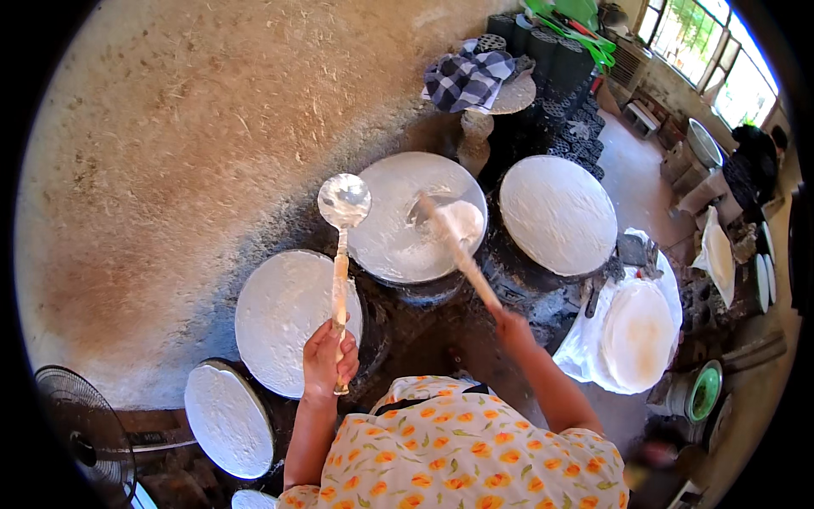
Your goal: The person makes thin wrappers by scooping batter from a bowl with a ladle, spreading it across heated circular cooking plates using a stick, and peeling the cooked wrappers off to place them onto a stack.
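My left hand (331, 357) grips the pale handle of a metal ladle (344, 200), held upright with its round bowl over the left edge of the middle griddle. In my right hand (510, 324) is a wooden-handled tool (467, 264); its far end is blurred and rests at a mound of white batter (463, 221) on the middle round griddle (388, 248). White batter or flatbread covers the round griddle to the left (280, 318), the one to the right (558, 213) and the one at the lower left (227, 420).
Pale flatbreads (638, 337) lie stacked on white plastic at the right. Behind the griddles stand a pedestal with a checked cloth (467, 79) and black honeycomb briquettes (553, 60). A fan (86, 439) stands lower left; a green-lined bucket (704, 391) is at the right. A person in dark clothes (753, 165) is far right.
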{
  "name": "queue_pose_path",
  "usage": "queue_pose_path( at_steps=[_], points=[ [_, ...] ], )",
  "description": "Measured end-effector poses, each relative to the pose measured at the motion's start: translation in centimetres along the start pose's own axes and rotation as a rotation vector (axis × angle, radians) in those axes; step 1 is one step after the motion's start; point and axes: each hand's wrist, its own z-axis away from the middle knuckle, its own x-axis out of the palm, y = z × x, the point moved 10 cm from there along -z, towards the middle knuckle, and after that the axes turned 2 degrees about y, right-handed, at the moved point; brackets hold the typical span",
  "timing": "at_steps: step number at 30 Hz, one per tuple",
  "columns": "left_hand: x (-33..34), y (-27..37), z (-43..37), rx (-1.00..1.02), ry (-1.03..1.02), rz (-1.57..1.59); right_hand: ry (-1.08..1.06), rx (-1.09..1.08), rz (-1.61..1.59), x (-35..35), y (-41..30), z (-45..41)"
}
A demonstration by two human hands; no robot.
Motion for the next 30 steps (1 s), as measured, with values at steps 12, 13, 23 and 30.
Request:
queue_pose_path(
  at_steps=[12,13,23,30],
  points=[
    [0.0,0.0,1.4,0.041,0.138,-0.012,0.071,0.094,-0.140,-0.6,2.3,-13.6],
    [-0.3,0.0,1.5,0.038,0.174,-0.018,0.024,0.041,-0.171,-0.5,0.7,-14.4],
    [-1.0,0.4,2.5,0.094,0.166,-0.002,-0.074,0.056,-0.351,1.2,0.7,-11.4],
    [0.0,0.8,2.0,0.050,0.111,-0.004,0.039,0.137,-0.298,-2.6,1.4,-9.9]
  ],
)
